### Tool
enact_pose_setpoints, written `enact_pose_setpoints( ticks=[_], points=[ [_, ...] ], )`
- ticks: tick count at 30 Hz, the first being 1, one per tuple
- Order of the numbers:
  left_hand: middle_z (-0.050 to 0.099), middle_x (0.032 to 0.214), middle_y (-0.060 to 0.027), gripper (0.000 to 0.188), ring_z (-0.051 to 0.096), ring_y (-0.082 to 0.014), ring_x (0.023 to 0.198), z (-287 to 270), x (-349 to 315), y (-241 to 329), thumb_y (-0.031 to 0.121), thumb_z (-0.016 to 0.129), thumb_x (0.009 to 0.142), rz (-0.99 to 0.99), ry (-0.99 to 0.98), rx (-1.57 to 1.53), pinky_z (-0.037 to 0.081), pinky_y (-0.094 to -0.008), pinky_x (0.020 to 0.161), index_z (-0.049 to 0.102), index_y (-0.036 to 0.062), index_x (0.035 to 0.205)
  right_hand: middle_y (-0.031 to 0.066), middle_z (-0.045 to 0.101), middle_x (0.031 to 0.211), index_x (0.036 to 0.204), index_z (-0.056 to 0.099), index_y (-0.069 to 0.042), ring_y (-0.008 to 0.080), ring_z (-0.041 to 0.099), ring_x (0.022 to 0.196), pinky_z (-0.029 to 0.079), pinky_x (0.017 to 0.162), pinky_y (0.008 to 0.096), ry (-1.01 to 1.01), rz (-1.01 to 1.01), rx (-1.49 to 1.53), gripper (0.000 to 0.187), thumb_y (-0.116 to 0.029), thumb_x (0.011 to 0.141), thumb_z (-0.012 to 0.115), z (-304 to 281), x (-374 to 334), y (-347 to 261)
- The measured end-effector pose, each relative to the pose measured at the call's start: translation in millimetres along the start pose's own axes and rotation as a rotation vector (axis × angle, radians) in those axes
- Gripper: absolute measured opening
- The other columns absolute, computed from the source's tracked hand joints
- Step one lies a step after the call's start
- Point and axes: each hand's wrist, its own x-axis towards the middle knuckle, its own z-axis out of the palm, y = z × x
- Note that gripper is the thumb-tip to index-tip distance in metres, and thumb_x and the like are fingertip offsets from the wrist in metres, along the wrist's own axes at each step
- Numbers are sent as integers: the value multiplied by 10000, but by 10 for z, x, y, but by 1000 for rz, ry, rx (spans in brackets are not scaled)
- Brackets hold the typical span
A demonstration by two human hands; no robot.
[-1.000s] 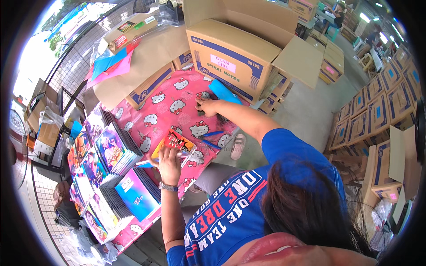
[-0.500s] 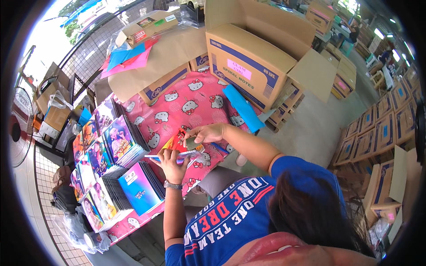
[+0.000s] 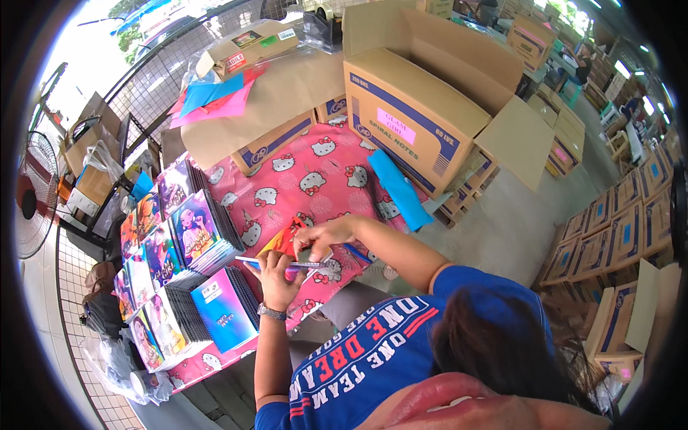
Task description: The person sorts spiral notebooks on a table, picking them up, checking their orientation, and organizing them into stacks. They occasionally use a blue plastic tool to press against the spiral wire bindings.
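My left hand [image 3: 278,278], with a watch [image 3: 271,311] on the wrist, grips a thin spiral notebook [image 3: 287,264] seen nearly edge-on. Fingers of my right hand [image 3: 328,235] bend down over its upper side, closed on a small dark grey-green piece [image 3: 307,254] whose kind is unclear. Behind the hands a red and yellow printed sheet or cover [image 3: 281,239] lies on the pink patterned tablecloth [image 3: 276,215]. To the left stand stacks of spiral notebooks with illustrated covers [image 3: 195,228]. The nearest stack has a blue and purple cover [image 3: 223,309].
A large open carton [image 3: 412,118] stands at the far side, a blue roll [image 3: 398,190] before it. Coloured sheets [image 3: 211,97] lie on brown cardboard [image 3: 265,89]. Stacked cartons [image 3: 616,215] line the right; a fan [image 3: 34,193] stands left. Other people sit far right.
My right hand has lowered from above the notebook onto it, bringing the small dark piece down. The left hand still holds the notebook, now tilted flatter. The view has shifted slightly.
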Motion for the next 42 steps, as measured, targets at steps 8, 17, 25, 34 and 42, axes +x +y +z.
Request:
enact_pose_setpoints(
  ticks=[8,17,25,34,42],
  points=[
    [570,1000,-29,398,487,-299,1114,-18,4,-32,272,810,634,-17,24,-28,104,-699,1065,644,137,969,57,443,1121,1168,610,-68,191,433,1102,343,981,334,82,56,-76,460,-247,762,731,-17,27,-66],
    [582,882,-2,344,536,-259,1017,15,39,-54,210,825,590,-57,110,-93,110,-632,1104,630,123,860,70,449,1170,1166,608,-30,181,484,1115,394,959,325,-61,-35,144,440,-226,790,725,-27,77,-64],
    [584,1004,-22,478,527,-268,1085,19,72,-38,251,872,549,-169,146,-58,185,-629,1092,631,142,947,55,466,1147,1169,623,-44,211,455,1177,349,1017,330,50,161,-182,490,-298,768,745,-50,173,-153],
    [570,900,-37,372,496,-282,999,-153,114,-321,249,867,586,-4,128,-71,360,-449,907,637,101,839,74,518,1147,1188,609,-66,193,493,1142,371,1010,318,-1,-24,-226,493,-252,752,743,-160,353,-248],
    [568,868,-40,414,503,-280,969,-119,97,-302,232,871,551,41,155,-54,385,-429,880,617,87,845,82,569,1152,1208,595,-56,188,537,1107,402,978,304,-231,-136,526,483,-249,786,729,0,333,-99]
  ],
)
